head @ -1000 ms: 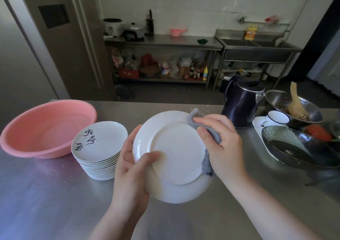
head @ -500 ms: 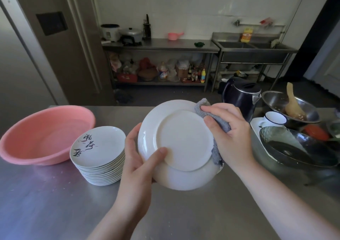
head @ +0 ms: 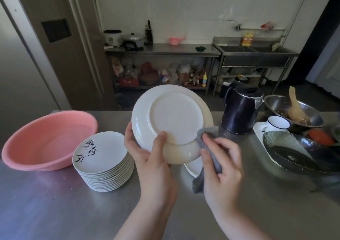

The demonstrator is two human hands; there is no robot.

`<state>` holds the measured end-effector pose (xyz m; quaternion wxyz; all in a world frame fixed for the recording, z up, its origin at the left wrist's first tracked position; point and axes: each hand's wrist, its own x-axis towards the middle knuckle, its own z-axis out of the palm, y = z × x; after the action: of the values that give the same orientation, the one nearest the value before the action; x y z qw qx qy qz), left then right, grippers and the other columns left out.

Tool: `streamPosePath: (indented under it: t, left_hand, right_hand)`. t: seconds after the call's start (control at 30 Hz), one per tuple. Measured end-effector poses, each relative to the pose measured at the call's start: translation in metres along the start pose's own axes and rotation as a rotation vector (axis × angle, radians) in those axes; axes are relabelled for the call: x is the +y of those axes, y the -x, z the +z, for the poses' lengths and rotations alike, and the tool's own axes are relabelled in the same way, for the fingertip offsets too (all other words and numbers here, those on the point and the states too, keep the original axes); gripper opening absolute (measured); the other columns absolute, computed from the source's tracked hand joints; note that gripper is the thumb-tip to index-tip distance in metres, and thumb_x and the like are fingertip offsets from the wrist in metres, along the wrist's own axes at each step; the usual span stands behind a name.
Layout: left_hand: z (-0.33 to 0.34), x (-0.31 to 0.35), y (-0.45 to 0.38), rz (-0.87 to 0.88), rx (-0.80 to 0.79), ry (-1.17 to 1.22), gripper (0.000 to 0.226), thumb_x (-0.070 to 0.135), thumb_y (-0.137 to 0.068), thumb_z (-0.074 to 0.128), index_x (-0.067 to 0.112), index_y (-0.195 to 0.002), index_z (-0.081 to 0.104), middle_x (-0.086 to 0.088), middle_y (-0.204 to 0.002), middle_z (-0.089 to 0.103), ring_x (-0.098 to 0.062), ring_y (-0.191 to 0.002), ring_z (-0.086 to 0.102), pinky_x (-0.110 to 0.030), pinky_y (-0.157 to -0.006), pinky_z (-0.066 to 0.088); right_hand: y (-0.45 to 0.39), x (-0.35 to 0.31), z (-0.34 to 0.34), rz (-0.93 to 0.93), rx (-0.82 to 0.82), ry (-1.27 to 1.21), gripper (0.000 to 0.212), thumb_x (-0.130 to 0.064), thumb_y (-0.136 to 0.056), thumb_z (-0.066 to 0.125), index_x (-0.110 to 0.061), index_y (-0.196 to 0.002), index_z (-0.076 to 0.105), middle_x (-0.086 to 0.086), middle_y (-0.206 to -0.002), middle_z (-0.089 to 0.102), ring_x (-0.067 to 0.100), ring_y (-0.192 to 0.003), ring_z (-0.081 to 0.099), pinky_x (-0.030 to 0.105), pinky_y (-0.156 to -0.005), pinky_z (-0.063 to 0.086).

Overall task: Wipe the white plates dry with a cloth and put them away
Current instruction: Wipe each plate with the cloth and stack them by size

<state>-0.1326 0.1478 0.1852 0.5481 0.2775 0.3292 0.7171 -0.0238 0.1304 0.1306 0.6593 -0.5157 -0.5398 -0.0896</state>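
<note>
Gripping one white plate [head: 173, 122] underside-up — left hand [head: 147, 151]; right hand [head: 220, 164] pinches grey cloth [head: 207, 147] at five o'clock; one stack [head: 104, 160] at nine.

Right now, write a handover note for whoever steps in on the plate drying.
Left hand grips the white plate, underside toward the camera, tilted up above the counter.
Right hand holds the grey cloth against the plate's lower right rim.
Stack of plates stands left of the hands, beside the pink basin. More white plates lie under the held one.
Done: cannot tell which plates are dry.
Left: finish wiping this plate, put it away, then the others.
</note>
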Motion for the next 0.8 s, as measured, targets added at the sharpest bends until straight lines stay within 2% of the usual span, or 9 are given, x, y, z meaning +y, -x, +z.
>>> streamPosePath:
  t: [0.07,0.13,0.27,0.37,0.47,0.53,0.63,0.7,0.8]
  left_hand:
    - [0.005,-0.001,-0.001,0.018,0.009,0.007,0.064,0.005,-0.090,0.063,0.049,-0.129,0.039,0.006,-0.136,0.057,-0.016,-0.121,0.060,-0.049,-0.107,0.044]
    - [0.008,-0.001,-0.002,0.032,0.005,0.017,0.066,0.010,-0.087,0.067,0.051,-0.130,0.037,0.004,-0.138,0.056,-0.018,-0.121,0.060,-0.047,-0.104,0.047]
    - [0.009,-0.002,-0.005,0.027,0.003,0.001,0.060,0.009,-0.093,0.062,0.048,-0.132,0.036,0.000,-0.135,0.058,-0.018,-0.118,0.062,-0.046,-0.106,0.046]
    - [0.009,0.000,-0.006,0.002,-0.013,0.027,0.061,0.009,-0.093,0.061,0.048,-0.132,0.037,-0.001,-0.136,0.058,-0.020,-0.120,0.061,-0.049,-0.108,0.044]
    - [0.009,0.002,-0.008,-0.012,-0.029,0.056,0.060,0.007,-0.093,0.061,0.047,-0.131,0.040,-0.001,-0.136,0.058,-0.021,-0.121,0.060,-0.049,-0.108,0.043]
    - [0.007,0.004,-0.009,-0.014,-0.036,0.056,0.059,0.005,-0.093,0.060,0.044,-0.133,0.041,0.000,-0.134,0.060,-0.022,-0.121,0.060,-0.047,-0.105,0.046]
    - [0.001,0.007,-0.009,0.001,-0.044,0.015,0.060,0.002,-0.091,0.060,0.039,-0.135,0.042,0.005,-0.128,0.064,-0.017,-0.117,0.063,-0.041,-0.099,0.051]
    - [-0.005,0.006,-0.010,-0.011,-0.045,-0.013,0.059,0.001,-0.089,0.061,0.038,-0.133,0.046,0.004,-0.127,0.065,-0.018,-0.117,0.063,-0.040,-0.100,0.050]
    - [-0.015,0.006,-0.013,-0.019,-0.107,-0.057,0.063,0.005,-0.080,0.068,0.037,-0.131,0.050,0.001,-0.126,0.066,-0.021,-0.118,0.062,-0.044,-0.104,0.047]
  right_hand:
    - [0.004,-0.004,0.002,-0.070,-0.052,-0.017,0.028,-0.008,-0.090,0.058,-0.012,-0.116,0.066,0.004,-0.103,0.054,0.013,-0.094,0.055,0.018,-0.086,0.043]
    - [0.007,-0.010,0.005,-0.152,-0.144,-0.014,0.031,-0.005,-0.089,0.059,-0.014,-0.117,0.067,0.003,-0.103,0.055,0.015,-0.092,0.053,0.017,-0.081,0.044]
    - [0.009,-0.018,0.010,-0.316,-0.323,0.030,0.031,-0.007,-0.090,0.056,-0.020,-0.117,0.067,-0.004,-0.105,0.053,0.017,-0.090,0.049,0.015,-0.086,0.040]
    - [0.004,-0.016,0.008,-0.349,-0.342,0.071,0.031,-0.007,-0.090,0.057,-0.022,-0.115,0.065,-0.004,-0.105,0.054,0.019,-0.089,0.050,0.021,-0.077,0.043]
    - [0.003,-0.015,0.006,-0.365,-0.308,0.110,0.035,0.000,-0.086,0.063,-0.018,-0.114,0.072,-0.003,-0.105,0.055,0.021,-0.089,0.052,0.020,-0.082,0.042]
    - [0.002,-0.011,0.004,-0.330,-0.235,0.087,0.033,0.003,-0.086,0.062,-0.013,-0.114,0.072,-0.001,-0.105,0.055,0.020,-0.090,0.052,0.020,-0.086,0.041]
    - [-0.010,-0.001,-0.003,-0.187,-0.123,0.034,0.025,-0.008,-0.092,0.057,-0.013,-0.112,0.069,0.004,-0.102,0.057,0.008,-0.096,0.052,0.017,-0.083,0.043]
    - [-0.018,0.006,-0.007,-0.093,-0.094,0.032,0.026,-0.009,-0.090,0.056,-0.012,-0.111,0.070,0.004,-0.101,0.058,0.009,-0.096,0.055,0.013,-0.085,0.042]
    - [-0.032,0.012,-0.011,0.028,-0.096,0.007,0.026,-0.009,-0.090,0.057,-0.010,-0.111,0.071,0.001,-0.102,0.057,0.010,-0.097,0.057,0.015,-0.089,0.041]
